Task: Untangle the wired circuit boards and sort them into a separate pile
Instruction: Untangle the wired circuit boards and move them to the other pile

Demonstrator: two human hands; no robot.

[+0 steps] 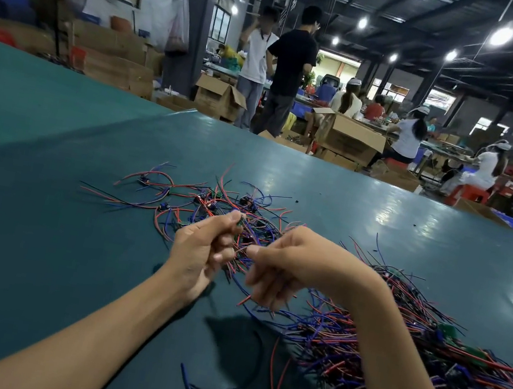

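My left hand (202,253) pinches a small green circuit board (240,222) between thumb and forefinger, raised above the table. My right hand (284,262) curls round the red and blue wires (245,297) that trail from that board. Beyond both hands lies a loose spread of separated wired boards (200,199) with red, blue and black leads. A thick tangled heap of wired boards (416,364) fills the table at the right, under my right forearm.
The work surface is a dark green table (41,227). A few stray wires (218,386) lie near the front edge. Past the far edge stand cardboard boxes (348,138), two standing people and several seated workers.
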